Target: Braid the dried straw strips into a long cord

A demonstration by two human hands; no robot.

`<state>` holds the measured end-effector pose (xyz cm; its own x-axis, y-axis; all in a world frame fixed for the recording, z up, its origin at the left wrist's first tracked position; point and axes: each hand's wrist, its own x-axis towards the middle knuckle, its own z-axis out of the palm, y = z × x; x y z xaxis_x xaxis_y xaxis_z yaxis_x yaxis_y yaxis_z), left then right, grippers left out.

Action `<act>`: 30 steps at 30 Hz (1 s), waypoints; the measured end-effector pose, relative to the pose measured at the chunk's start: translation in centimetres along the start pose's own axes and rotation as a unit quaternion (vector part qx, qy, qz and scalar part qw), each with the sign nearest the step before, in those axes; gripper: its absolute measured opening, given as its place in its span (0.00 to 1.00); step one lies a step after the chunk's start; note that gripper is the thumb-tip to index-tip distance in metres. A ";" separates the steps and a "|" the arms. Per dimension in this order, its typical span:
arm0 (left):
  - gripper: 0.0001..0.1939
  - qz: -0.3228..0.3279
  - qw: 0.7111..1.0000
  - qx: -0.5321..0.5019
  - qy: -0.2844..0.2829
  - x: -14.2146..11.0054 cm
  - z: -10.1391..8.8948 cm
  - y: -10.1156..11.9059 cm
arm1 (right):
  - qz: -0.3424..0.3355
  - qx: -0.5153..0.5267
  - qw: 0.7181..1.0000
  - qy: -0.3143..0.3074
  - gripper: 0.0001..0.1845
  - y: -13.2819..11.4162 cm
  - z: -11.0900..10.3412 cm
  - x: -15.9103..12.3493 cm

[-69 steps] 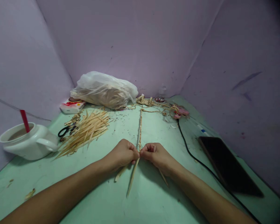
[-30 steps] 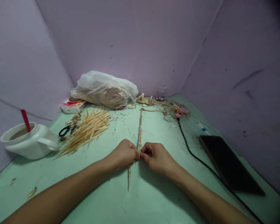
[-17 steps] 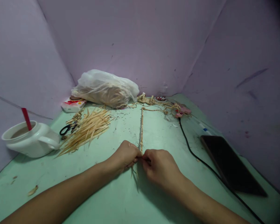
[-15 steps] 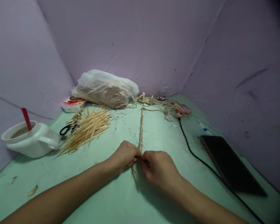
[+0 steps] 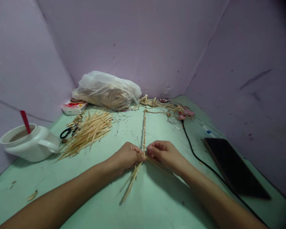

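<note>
A thin straw braid [image 5: 144, 128] runs straight away from me along the table. My left hand [image 5: 130, 157] pinches its near end between thumb and fingers. Loose straw strands [image 5: 131, 184] fan out below that hand toward me. Just right of the braid is my right hand [image 5: 160, 152], its fingertips drawn together close to the braid. Another pale strand [image 5: 183, 181] slants out under the right hand and wrist. Whether the right fingertips pinch a strand is too small to make out.
Left lie a pile of straw strips [image 5: 92, 127], black-handled scissors [image 5: 65, 133] and a white pot [image 5: 32, 146] with a red stick. Behind are a plastic bag [image 5: 107, 90] and box [image 5: 74, 108]. Right are a dark tablet [image 5: 235, 168], black cable [image 5: 195, 156] and pink object [image 5: 187, 112].
My right hand has risen and loosened from a tight fist beside the left hand. Strands bunched under the hands now spread left and right. My left hand stays at the braid's end.
</note>
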<state>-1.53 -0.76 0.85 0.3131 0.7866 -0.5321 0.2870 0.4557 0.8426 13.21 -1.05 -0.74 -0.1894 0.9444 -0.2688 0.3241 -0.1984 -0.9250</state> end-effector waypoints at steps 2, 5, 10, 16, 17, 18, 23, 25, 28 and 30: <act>0.04 0.004 1.000 0.008 -0.001 0.0 0.0 -0.1 | 0.044 0.050 0.995 -0.072 0.08 0.1 0.6 -0.1; 0.04 0.016 0.999 0.042 0.001 0.3 -0.2 -0.5 | 0.054 0.048 0.994 -0.079 0.07 0.3 1.3 -0.3; 0.07 0.078 0.966 0.244 0.041 0.5 -0.7 -1.1 | 0.044 -0.004 0.998 -0.036 0.06 0.6 1.4 0.0; 0.13 0.127 0.818 0.543 0.141 -3.0 0.6 0.0 | 0.078 0.071 0.994 -0.029 0.05 0.0 1.7 -0.4; 0.13 0.135 0.795 0.575 0.134 -3.5 1.0 0.0 | 0.082 0.093 0.992 -0.032 0.05 -0.1 1.8 -0.5; 0.13 0.142 0.776 0.603 0.121 -4.0 1.4 -0.1 | 0.085 0.114 0.989 -0.032 0.05 -0.1 1.9 -0.6; 0.17 0.181 0.735 0.652 0.047 -4.2 2.9 -1.5 | 0.094 0.170 0.981 -0.014 0.05 0.3 2.4 -0.6; 0.18 0.192 0.743 0.641 0.021 -4.0 3.1 -1.8 | 0.099 0.183 0.978 -0.016 0.05 0.5 2.5 -0.6; 0.14 0.199 0.777 0.597 0.013 -3.9 2.8 -1.6 | 0.102 0.195 0.975 -0.031 0.05 0.7 2.6 -0.5; 0.13 0.194 0.819 0.538 0.037 -3.9 2.3 -1.0 | 0.097 0.200 0.974 -0.035 0.05 0.8 2.5 -0.4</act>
<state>-0.96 -5.26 1.87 0.5266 0.8260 -0.2012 0.8227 -0.4354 0.3655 11.24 -2.27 -2.03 -0.2268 0.8615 -0.4543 -0.0243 -0.4714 -0.8816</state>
